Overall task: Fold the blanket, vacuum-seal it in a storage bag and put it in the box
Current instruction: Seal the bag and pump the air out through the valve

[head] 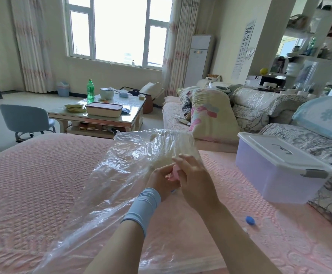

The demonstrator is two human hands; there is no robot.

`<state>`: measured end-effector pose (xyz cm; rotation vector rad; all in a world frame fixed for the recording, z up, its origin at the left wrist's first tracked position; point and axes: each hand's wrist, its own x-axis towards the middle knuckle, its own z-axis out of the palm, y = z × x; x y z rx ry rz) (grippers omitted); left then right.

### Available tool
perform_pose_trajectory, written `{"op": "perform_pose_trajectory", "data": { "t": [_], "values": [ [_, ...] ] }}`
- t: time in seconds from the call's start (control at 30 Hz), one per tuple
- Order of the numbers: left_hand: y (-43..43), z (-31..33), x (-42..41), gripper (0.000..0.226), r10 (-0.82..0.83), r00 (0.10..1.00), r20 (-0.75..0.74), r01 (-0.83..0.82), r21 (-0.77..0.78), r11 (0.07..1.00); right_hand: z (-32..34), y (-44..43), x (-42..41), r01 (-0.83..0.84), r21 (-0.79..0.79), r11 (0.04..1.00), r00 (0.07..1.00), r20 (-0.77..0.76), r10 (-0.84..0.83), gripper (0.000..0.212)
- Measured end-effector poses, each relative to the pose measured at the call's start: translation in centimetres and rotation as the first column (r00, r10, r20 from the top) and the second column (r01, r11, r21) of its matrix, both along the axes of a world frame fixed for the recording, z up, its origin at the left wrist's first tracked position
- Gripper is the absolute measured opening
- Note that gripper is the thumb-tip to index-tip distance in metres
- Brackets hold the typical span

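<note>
A clear plastic storage bag (119,167) lies crumpled on the pink quilted bed cover (32,184). A cream blanket (162,158) shows through the bag's far end. Over the bag, my left hand (160,180), with a pale blue wrist sleeve, and my right hand (193,181) meet. Both curl their fingers round a small pink piece (174,173), most of which the fingers hide. A translucent storage box (276,180) with a white lid (279,153) shut on it stands on the bed to the right.
A small blue cap (250,220) lies on the bed cover near my right forearm. Sofas with pillows (210,113) stand behind the box. A coffee table (95,113) with a green bottle and a blue chair (25,119) are beyond the bed.
</note>
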<state>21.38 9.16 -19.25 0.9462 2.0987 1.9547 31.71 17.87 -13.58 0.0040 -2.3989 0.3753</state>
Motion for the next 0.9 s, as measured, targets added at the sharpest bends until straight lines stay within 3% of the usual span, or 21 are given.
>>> {"op": "perform_pose_trajectory", "data": {
  "t": [0.07, 0.13, 0.23, 0.3, 0.37, 0.43, 0.47, 0.5, 0.57, 0.67, 0.73, 0.8, 0.9],
  "values": [
    [-0.1, 0.2, -0.1, 0.034, -0.037, 0.999, 0.001, 0.037, 0.053, 0.998, 1.7, -0.1, 0.2, -0.042, 0.056, 0.998, 0.977, -0.206, 0.052, 0.040],
    [-0.2, 0.2, -0.4, 0.046, -0.057, 0.998, -0.009, 0.058, 0.078, 0.995, 3.7, -0.2, 0.5, -0.081, 0.110, 0.991, 0.882, -0.455, 0.122, 0.038],
    [0.0, 0.1, -0.4, 0.054, -0.036, 0.999, -0.016, 0.037, 0.051, 0.998, 4.6, -0.1, 0.7, -0.108, 0.127, 0.986, 0.774, -0.611, 0.164, 0.036],
    [0.0, 0.0, -0.3, 0.046, -0.036, 0.999, -0.026, 0.037, 0.040, 0.999, 3.1, -0.1, 0.6, -0.090, 0.098, 0.991, 0.844, -0.521, 0.129, 0.038],
    [0.0, 0.1, -0.1, 0.029, -0.009, 0.999, -0.054, 0.010, 0.013, 1.000, 1.0, 0.1, 0.3, -0.059, 0.044, 0.997, 0.969, -0.240, 0.068, 0.039],
    [0.0, 0.0, -0.1, 0.019, 0.034, 0.997, -0.075, -0.036, -0.027, 0.999, -0.4, 0.4, -0.1, -0.051, -0.026, 0.998, 0.999, 0.006, 0.051, 0.034],
    [0.0, 0.0, -0.1, 0.019, 0.040, 0.997, -0.072, -0.042, -0.030, 0.999, -0.5, 0.4, -0.2, -0.056, -0.048, 0.997, 0.998, 0.040, 0.058, 0.034],
    [0.0, 0.0, -0.1, 0.021, 0.033, 0.998, -0.062, -0.034, -0.017, 0.999, -0.2, 0.4, -0.1, -0.064, -0.044, 0.997, 0.998, 0.022, 0.065, 0.035],
    [0.0, 0.0, -0.4, 0.028, 0.011, 0.998, -0.063, -0.010, 0.013, 1.000, 1.5, 0.1, 0.2, -0.093, 0.032, 0.995, 0.984, -0.151, 0.096, 0.039],
    [-0.1, 0.0, -0.8, 0.048, -0.015, 0.998, -0.067, 0.017, 0.033, 0.999, 4.3, -0.2, 0.5, -0.131, 0.126, 0.983, 0.831, -0.526, 0.178, 0.036],
    [0.1, -0.1, -0.7, 0.052, -0.021, 0.998, -0.056, 0.023, 0.033, 0.999, 4.8, -0.2, 0.5, -0.132, 0.136, 0.982, 0.756, -0.627, 0.188, 0.036],
    [0.2, -0.2, -0.5, 0.049, -0.019, 0.998, -0.058, 0.020, 0.027, 0.999, 3.4, -0.2, 0.5, -0.097, 0.109, 0.989, 0.817, -0.560, 0.142, 0.036],
    [0.2, -0.2, -0.3, 0.030, 0.020, 0.998, -0.065, -0.019, 0.013, 1.000, 0.8, 0.1, 0.2, -0.035, 0.032, 0.999, 0.994, -0.107, 0.038, 0.035]
  ]
}}
